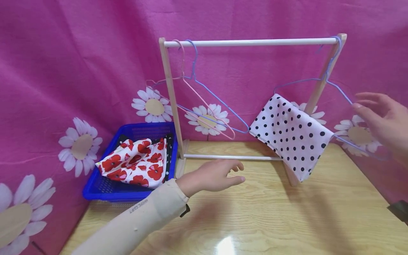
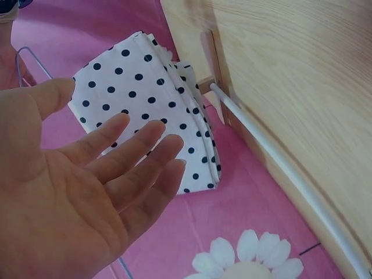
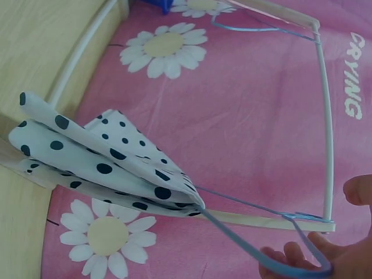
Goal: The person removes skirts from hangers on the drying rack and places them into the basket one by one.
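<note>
A white cloth with black polka dots (image 1: 291,136) hangs folded over the lower bar of a blue wire hanger (image 1: 339,91), hooked at the right end of the rack's rail (image 1: 251,43). My right hand (image 1: 386,118) is at this hanger's right shoulder, its fingers beside the wire and the thumb apart from it in the right wrist view. Lower and to the left, my left hand (image 1: 216,175) hovers over the table, fingers loosely extended and holding nothing. The left wrist view shows its palm (image 2: 64,197) in front of the dotted cloth.
A pink hanger (image 1: 208,102) and another blue hanger (image 1: 223,102) hang at the rail's left end. Left of the wooden rack stands a blue basket (image 1: 92,191) holding a red-flowered white cloth (image 1: 137,163) and a black dotted cloth (image 1: 169,152). Pink flowered fabric (image 1: 248,17) surrounds the wooden table (image 1: 255,219).
</note>
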Available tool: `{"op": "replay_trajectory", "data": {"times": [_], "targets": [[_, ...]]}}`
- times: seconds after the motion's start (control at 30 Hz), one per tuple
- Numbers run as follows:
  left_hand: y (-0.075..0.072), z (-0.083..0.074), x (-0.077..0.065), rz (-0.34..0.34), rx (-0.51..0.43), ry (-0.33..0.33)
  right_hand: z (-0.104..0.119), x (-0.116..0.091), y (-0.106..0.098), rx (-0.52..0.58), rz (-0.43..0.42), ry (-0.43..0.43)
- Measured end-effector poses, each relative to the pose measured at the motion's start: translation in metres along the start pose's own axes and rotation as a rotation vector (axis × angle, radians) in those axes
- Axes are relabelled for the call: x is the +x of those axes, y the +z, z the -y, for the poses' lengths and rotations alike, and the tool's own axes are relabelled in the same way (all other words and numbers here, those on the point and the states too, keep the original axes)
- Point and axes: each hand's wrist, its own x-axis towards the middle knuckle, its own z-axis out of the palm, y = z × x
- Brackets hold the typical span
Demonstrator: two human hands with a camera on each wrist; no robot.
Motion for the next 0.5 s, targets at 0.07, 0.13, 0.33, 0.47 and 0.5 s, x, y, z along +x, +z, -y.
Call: {"op": "replay_trajectory", "data": {"times": [0.07,0.13,0.33,0.47,0.5], "targets": [[0.002,-0.002,0.002,-0.004,0.001,0.011,0.001,0.0,0.0,-0.016,0.027,0.034],[0.003,-0.005,0.004,-0.002,-0.002,0.021,0.003,-0.001,0.001,-0.041,0.042,0.059],[0.008,-0.009,0.007,0.002,0.002,0.04,0.005,-0.003,-0.001,-0.048,0.105,0.141],[0.011,-0.009,0.009,0.009,0.005,0.037,0.002,-0.003,-0.003,0.036,0.135,0.214],[0.011,-0.009,0.009,0.012,0.004,0.035,0.001,-0.002,-0.003,0.083,0.136,0.233]]}}
